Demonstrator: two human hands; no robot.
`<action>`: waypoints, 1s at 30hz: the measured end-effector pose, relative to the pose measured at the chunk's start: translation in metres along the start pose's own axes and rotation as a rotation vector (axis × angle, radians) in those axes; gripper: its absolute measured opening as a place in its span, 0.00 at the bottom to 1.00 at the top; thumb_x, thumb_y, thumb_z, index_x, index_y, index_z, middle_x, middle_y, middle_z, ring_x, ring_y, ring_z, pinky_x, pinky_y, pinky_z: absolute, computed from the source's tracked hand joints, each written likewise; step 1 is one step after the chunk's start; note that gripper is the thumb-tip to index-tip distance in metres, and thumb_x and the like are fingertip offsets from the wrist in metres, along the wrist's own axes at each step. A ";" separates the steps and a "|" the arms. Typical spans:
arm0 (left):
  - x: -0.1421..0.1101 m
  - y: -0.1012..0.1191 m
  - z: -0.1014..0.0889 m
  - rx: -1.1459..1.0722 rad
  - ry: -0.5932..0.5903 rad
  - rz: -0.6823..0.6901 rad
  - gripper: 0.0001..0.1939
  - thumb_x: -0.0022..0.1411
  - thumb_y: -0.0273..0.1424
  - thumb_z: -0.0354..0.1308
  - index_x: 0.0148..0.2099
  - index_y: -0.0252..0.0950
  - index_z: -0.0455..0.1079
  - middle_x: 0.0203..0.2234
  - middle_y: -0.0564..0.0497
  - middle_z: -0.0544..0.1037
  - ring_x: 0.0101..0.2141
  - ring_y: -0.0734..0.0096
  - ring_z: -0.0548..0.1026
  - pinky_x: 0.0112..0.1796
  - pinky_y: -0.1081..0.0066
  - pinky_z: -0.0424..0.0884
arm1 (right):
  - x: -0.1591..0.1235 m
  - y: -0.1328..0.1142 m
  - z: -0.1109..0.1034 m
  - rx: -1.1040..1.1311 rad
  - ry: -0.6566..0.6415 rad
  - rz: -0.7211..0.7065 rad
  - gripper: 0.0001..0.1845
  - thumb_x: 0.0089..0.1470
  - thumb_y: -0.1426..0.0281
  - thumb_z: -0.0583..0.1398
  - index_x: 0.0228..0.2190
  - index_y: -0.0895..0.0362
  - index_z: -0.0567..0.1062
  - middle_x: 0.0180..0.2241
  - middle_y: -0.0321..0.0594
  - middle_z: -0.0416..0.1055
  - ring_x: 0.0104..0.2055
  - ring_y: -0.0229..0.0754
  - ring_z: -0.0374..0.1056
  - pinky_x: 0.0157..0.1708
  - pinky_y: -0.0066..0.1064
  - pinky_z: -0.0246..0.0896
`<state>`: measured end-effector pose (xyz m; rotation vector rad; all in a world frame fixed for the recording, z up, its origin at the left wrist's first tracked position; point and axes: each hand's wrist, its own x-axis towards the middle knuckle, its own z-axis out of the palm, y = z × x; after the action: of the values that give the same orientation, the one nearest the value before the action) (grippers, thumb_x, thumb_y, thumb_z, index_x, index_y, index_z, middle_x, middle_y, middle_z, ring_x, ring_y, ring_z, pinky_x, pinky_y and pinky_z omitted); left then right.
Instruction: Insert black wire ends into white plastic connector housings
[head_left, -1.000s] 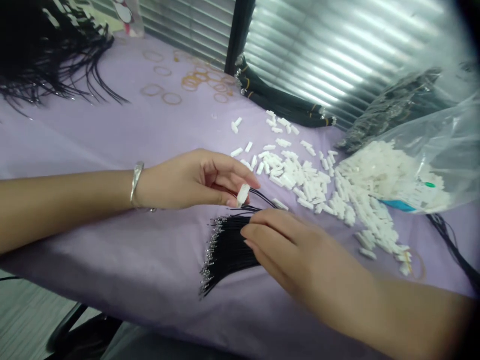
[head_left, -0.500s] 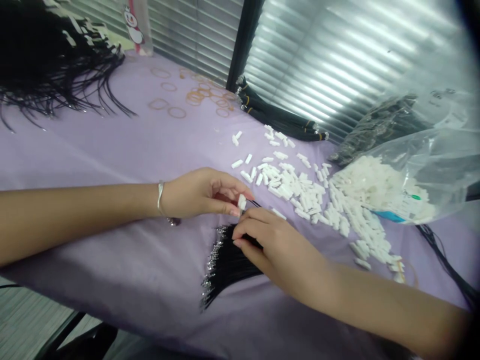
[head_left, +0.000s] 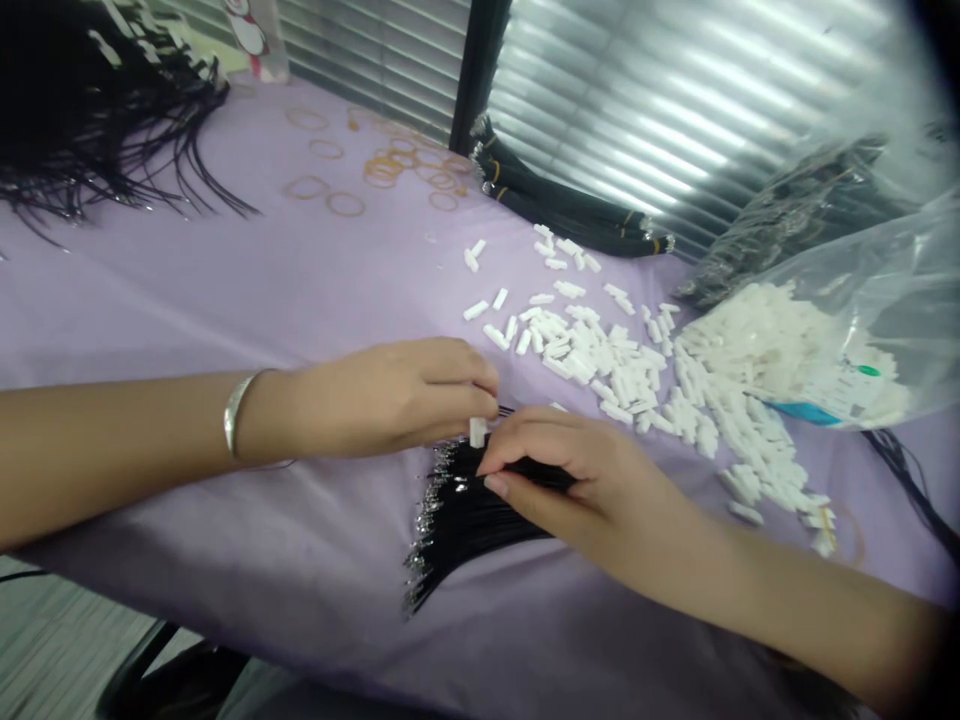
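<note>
In the middle of the head view, my left hand [head_left: 405, 392] is closed, its fingertips pinching a small white plastic connector housing [head_left: 478, 432]. A thin black wire [head_left: 507, 410] shows just to the right of those fingertips. Close beside it, my right hand [head_left: 581, 475] pinches a black wire by its metal-tipped end [head_left: 461, 486], thumb against forefinger. Below both hands a fanned bundle of black wires [head_left: 480, 540] lies on the purple cloth, silvery terminals toward the left. The right hand covers part of that bundle.
Loose white housings [head_left: 622, 370] spread to the right, beside a clear plastic bag [head_left: 832, 350] of more housings. Rubber bands [head_left: 386, 170] lie at the back. Banded black wires [head_left: 570, 215] rest by the window blinds. A dark wire heap [head_left: 97, 120] sits far left on the purple cloth [head_left: 187, 310].
My left hand has rolled over, its back now facing up, still with the white housing. My right hand has shifted slightly right and down, and a metal wire tip now shows at its fingertips.
</note>
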<state>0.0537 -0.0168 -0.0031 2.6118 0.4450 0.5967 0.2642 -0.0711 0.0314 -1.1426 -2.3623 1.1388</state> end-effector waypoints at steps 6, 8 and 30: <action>0.000 0.008 -0.003 -0.106 0.002 0.026 0.10 0.64 0.27 0.52 0.36 0.40 0.75 0.34 0.44 0.78 0.40 0.62 0.74 0.50 0.63 0.67 | -0.006 -0.006 -0.005 0.008 0.033 0.122 0.06 0.58 0.75 0.54 0.29 0.56 0.69 0.23 0.30 0.65 0.25 0.31 0.59 0.25 0.23 0.54; 0.000 0.012 -0.003 -0.133 -0.012 0.013 0.10 0.63 0.26 0.53 0.34 0.41 0.75 0.30 0.46 0.77 0.37 0.63 0.74 0.47 0.64 0.69 | -0.007 -0.005 -0.007 0.029 0.030 0.158 0.07 0.59 0.73 0.53 0.29 0.55 0.68 0.22 0.29 0.63 0.23 0.31 0.57 0.22 0.23 0.52; 0.008 0.023 0.009 -1.377 0.062 -1.018 0.04 0.59 0.21 0.60 0.37 0.32 0.72 0.27 0.51 0.80 0.28 0.78 0.78 0.29 0.83 0.76 | 0.003 0.003 -0.009 -0.137 0.067 0.243 0.11 0.53 0.72 0.56 0.20 0.56 0.69 0.15 0.27 0.58 0.16 0.28 0.52 0.15 0.23 0.44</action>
<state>0.0694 -0.0364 0.0030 0.8782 0.8630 0.3614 0.2685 -0.0629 0.0343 -1.5242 -2.3284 1.0047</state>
